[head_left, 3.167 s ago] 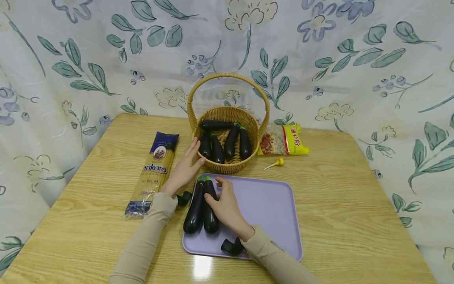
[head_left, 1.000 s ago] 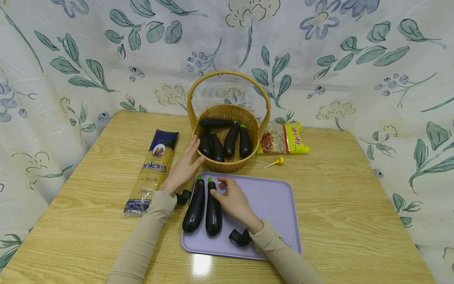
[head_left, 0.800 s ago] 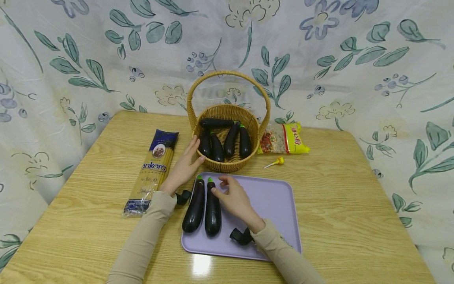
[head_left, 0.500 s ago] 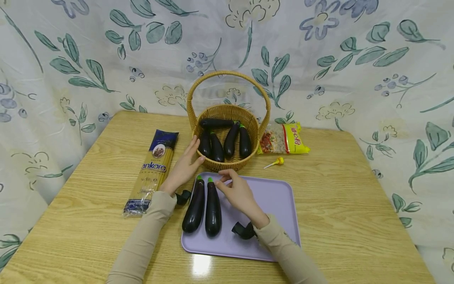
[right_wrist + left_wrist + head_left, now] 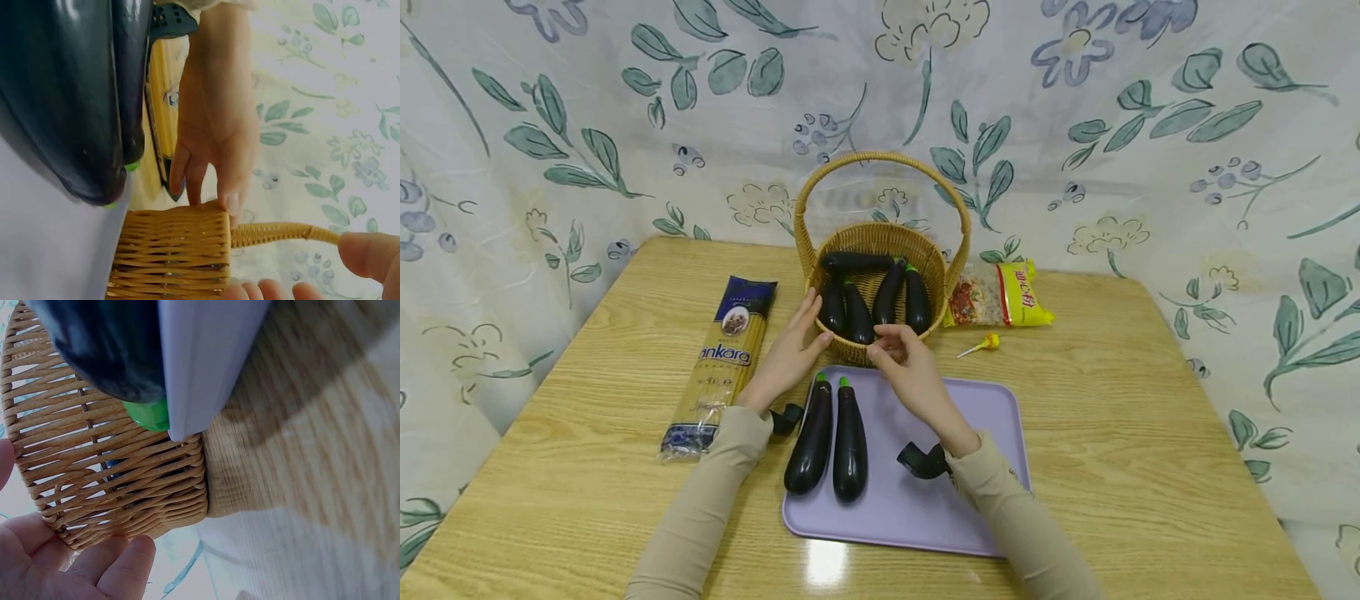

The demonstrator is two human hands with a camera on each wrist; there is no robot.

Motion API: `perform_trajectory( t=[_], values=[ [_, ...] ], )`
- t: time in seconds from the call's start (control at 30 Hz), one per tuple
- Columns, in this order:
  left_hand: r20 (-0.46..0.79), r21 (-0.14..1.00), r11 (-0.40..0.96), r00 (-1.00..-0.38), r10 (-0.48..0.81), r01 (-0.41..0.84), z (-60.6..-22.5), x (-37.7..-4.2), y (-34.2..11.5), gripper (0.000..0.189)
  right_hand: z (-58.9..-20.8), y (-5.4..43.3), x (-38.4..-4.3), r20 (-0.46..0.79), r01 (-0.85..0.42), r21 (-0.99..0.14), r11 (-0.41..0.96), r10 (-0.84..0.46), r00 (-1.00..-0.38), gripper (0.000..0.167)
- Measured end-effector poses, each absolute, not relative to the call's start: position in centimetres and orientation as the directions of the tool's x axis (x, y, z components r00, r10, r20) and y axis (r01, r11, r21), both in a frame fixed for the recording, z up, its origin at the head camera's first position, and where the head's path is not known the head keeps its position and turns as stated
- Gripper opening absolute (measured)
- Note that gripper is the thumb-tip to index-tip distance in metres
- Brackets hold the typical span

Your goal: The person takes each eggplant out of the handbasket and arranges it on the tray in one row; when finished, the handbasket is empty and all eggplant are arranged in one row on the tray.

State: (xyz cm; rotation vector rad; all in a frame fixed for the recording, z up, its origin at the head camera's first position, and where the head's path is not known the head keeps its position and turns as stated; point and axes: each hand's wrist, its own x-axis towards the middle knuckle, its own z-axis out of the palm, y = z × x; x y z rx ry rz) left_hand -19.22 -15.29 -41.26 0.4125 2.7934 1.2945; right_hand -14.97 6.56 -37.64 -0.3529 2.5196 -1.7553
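Two dark eggplants, the left one (image 5: 809, 442) and the right one (image 5: 850, 442), lie side by side on the left of a lilac tray (image 5: 902, 508). Behind it stands a wicker basket (image 5: 917, 243) with a tall handle, holding several more eggplants (image 5: 857, 262). My left hand (image 5: 792, 354) rests against the basket's left side, fingers extended; the left wrist view shows fingertips (image 5: 128, 565) along the weave. My right hand (image 5: 917, 379) is at the basket's front rim, thumb and fingers apart, loosely bent and holding nothing; its thumb (image 5: 369, 256) shows in the right wrist view.
A pack of spaghetti (image 5: 718, 367) lies left of my left hand. Right of the basket are a yellow-ended food bag (image 5: 1000, 294) and a lollipop (image 5: 985, 343). A floral curtain (image 5: 1075, 150) hangs behind the wooden table (image 5: 1135, 433).
My right hand has let go of the right eggplant, now apart from the left one on the tray, and has moved up to the basket's front rim. My left hand has stayed at the basket.
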Motion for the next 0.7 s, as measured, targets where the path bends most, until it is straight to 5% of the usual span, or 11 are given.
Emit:
perform_trajectory(
  t=[0.7],
  values=[
    [0.072, 0.748, 0.626, -0.965, 0.253, 0.22, -41.3, -19.2, -15.3, 0.069, -35.1, 7.2, -18.4, 0.082, -0.147, -0.921, 0.36, -0.191, -0.978, 0.037]
  ],
)
